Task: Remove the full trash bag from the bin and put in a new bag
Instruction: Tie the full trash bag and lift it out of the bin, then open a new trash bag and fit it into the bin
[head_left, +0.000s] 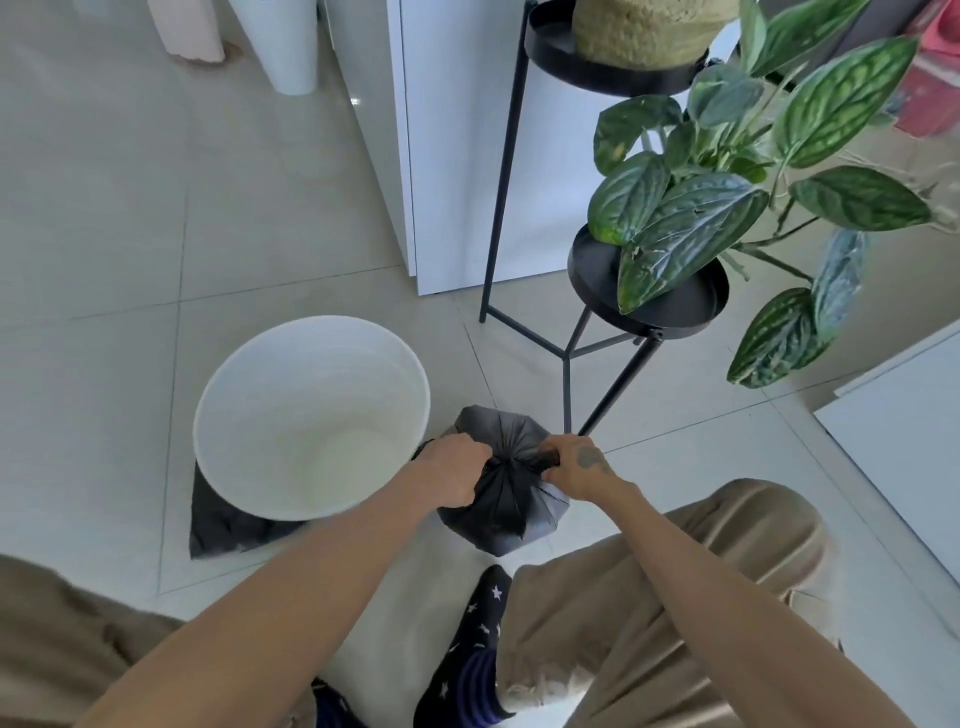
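Note:
A white round bin (244, 415) stands on the tiled floor at centre left, and its inside shows bare white. Right beside it sits a full black trash bag (504, 514) with its top gathered into a neck. My left hand (449, 470) grips the gathered plastic on the left side of the neck. My right hand (574, 467) grips a twisted end of the plastic on the right side. A flat black sheet of plastic (223, 525), perhaps another bag, lies on the floor under the bin's near edge.
A black metal plant stand (566, 374) with a leafy green plant (691, 218) rises just behind and right of the bag. A white cabinet (452, 156) stands behind. A white panel (904, 441) lies at right. My knees and star-patterned socks fill the bottom.

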